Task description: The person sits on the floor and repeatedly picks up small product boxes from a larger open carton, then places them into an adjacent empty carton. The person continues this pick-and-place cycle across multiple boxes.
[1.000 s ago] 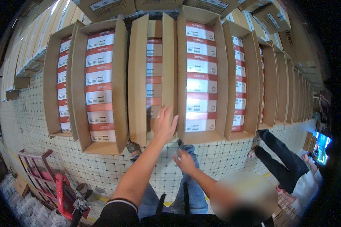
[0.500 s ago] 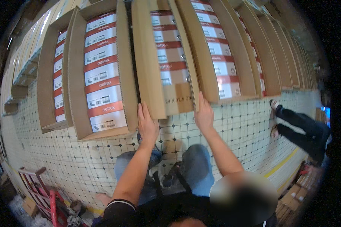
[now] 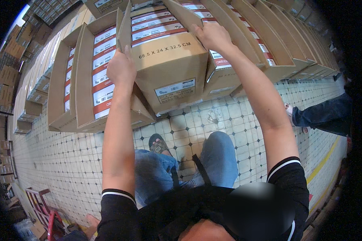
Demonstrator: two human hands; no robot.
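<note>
In front of me stands an opened brown carton [image 3: 171, 82] with its label side facing me. White and red shoe boxes [image 3: 157, 31] lie in a row inside it. Its side flaps are raised. My left hand [image 3: 122, 69] is closed around the left flap [image 3: 125, 28], near its front end. On the other side, my right hand [image 3: 214, 37] grips the right flap [image 3: 185, 15] with fingers curled over the edge. A neighbouring open carton [image 3: 84, 80] on the left and another [image 3: 225, 82] on the right stand close alongside, both holding similar boxes.
More open cartons [image 3: 285, 48] continue in the row to the right. Stacked cartons [image 3: 12, 78] rise at the far left. A red hand truck [image 3: 42, 205] stands at lower left on the tiled floor [image 3: 68, 154]. Another person's legs [image 3: 321, 116] show at right.
My hands have moved away from me and farther apart along the carton's flaps. The view has shifted, so the carton's labelled front now shows. The other person's legs have changed position.
</note>
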